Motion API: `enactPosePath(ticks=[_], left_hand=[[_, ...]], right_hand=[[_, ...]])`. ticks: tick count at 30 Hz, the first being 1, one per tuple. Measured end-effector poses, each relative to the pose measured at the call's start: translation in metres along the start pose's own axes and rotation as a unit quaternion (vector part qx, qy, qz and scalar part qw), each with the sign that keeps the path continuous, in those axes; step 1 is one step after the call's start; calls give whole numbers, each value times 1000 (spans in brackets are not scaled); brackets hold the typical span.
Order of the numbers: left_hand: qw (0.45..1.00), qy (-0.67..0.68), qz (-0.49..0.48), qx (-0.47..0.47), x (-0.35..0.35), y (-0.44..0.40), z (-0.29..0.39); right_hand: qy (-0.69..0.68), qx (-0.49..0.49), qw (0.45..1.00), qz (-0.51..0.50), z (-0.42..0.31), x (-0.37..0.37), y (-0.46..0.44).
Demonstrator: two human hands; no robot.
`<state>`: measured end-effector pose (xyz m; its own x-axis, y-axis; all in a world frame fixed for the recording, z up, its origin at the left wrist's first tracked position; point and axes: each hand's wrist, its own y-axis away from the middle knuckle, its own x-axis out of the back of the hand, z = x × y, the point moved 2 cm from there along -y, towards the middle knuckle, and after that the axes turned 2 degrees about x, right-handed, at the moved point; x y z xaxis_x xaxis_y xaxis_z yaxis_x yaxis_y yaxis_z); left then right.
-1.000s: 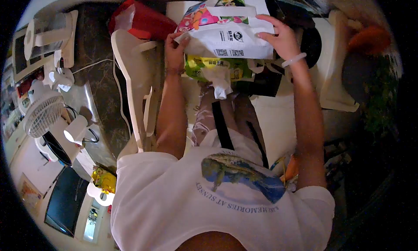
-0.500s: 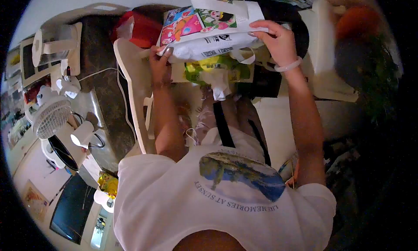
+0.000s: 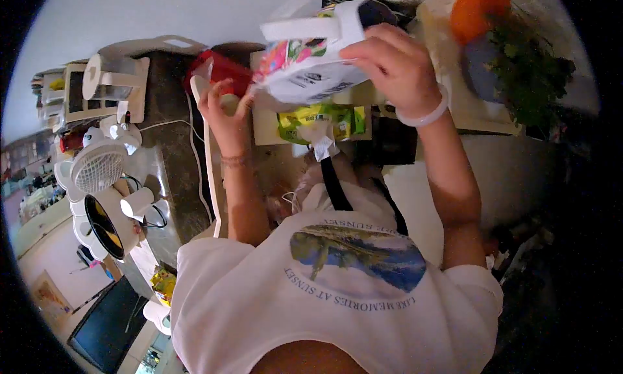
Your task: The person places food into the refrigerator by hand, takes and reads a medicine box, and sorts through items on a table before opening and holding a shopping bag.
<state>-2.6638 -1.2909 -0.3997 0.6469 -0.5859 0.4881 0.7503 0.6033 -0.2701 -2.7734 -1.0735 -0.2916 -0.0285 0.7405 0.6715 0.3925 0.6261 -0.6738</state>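
Observation:
A white bag with colourful cartoon prints (image 3: 315,75) is raised and tilted at the top centre, its strap handle on the upper side. My right hand (image 3: 396,65), with a pale bangle at the wrist, grips the bag's right edge between thumb and fingers. At the bag's left end is my left hand (image 3: 226,111), its fingers apart and curved, the fingertips close to the bag's lower left corner. Below the bag lies a green and yellow tissue pack (image 3: 305,124) with a white tissue (image 3: 324,147) hanging from its opening.
A red bag (image 3: 224,72) lies behind my left hand, near a white chair (image 3: 213,160). On the left are a dark counter (image 3: 178,140), a small white fan (image 3: 98,169) and a white cup (image 3: 137,204). A leafy plant (image 3: 529,75) and an orange object (image 3: 480,12) are upper right.
The white bag has been lifted and tilted up by my right hand. My left hand has come off its left corner and its fingers have spread. The camera view has shifted.

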Motion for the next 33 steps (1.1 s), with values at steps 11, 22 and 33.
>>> enactPosePath(ticks=[11, 22, 33], left_hand=[[978, 62, -64, -188, -21, 73, 142], [957, 222, -135, -132, -7, 155, 179], [979, 59, -68, -182, -28, 207, 194]], right_hand=[[4, 104, 994, -19, -70, 84, 25], [-66, -131, 985, -91, -60, 173, 134], [-345, -81, 926, -131, -116, 181, 164]])
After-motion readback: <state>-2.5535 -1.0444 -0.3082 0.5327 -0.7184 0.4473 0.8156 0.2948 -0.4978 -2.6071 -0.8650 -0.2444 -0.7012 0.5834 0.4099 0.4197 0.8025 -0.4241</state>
